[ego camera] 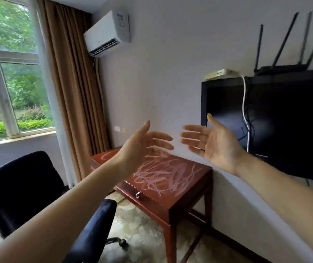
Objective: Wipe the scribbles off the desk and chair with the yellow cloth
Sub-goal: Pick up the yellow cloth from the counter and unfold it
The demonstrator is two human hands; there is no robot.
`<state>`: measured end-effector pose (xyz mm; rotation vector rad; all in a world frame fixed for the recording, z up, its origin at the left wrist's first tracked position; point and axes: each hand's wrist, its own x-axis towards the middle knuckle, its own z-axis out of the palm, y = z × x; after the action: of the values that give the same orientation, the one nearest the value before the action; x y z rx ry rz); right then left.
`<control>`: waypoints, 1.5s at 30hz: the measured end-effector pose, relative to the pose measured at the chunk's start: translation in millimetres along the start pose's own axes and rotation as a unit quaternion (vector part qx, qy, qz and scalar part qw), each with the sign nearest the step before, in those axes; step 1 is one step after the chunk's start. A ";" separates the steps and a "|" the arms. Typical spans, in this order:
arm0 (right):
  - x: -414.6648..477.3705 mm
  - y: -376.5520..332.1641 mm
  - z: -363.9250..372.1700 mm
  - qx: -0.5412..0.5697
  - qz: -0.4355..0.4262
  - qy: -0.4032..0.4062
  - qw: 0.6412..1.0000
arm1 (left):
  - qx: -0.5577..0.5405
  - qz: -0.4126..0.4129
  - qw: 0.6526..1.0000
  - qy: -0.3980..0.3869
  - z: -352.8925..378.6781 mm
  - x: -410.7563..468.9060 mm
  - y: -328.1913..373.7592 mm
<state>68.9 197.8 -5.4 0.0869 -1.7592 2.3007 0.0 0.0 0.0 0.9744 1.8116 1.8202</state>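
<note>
A reddish-brown wooden desk [172,198] stands against the wall, its top covered in white scribbles [163,175]. A black office chair [21,185] stands to its left, with faint white marks on its armrest [104,207]. My left hand [142,147] and my right hand [212,143] are both raised in the air above the desk, palms facing each other, fingers straight and apart, holding nothing. No yellow cloth is in view.
A black wall-mounted TV [277,126] with hanging cables is at the right, a router [284,69] on top of it. A window [13,82], a brown curtain [72,92] and an air conditioner [108,33] are at the left. Patterned floor lies below.
</note>
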 end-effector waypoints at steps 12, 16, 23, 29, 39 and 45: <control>-160.7 -78.9 -240.0 -0.077 -0.055 0.225 0.970 | -0.024 0.020 0.979 -0.203 287.1 113.2 -12.7; -243.1 -113.6 -337.5 -0.086 -0.063 0.288 0.952 | -0.033 0.036 0.966 -0.252 419.0 129.7 -18.0; -390.0 -173.5 -480.3 -0.067 -0.096 0.421 0.899 | -0.093 0.014 0.932 -0.349 633.8 150.0 -25.5; -529.5 -201.3 -577.3 -0.048 -0.127 0.552 0.822 | -0.087 0.005 0.878 -0.470 832.4 150.7 -32.5; -731.7 -260.8 -753.7 -0.022 -0.157 0.699 0.697 | -0.064 0.074 0.769 -0.631 1165.1 125.9 -46.1; -814.6 -322.0 -868.8 -0.042 -0.131 0.733 0.666 | -0.048 0.073 0.744 -0.662 1332.1 117.9 -27.5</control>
<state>1017.9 980.8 -95.8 -1.1096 -0.7835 1.1590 854.5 1023.3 -108.1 1.7258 0.6993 0.7094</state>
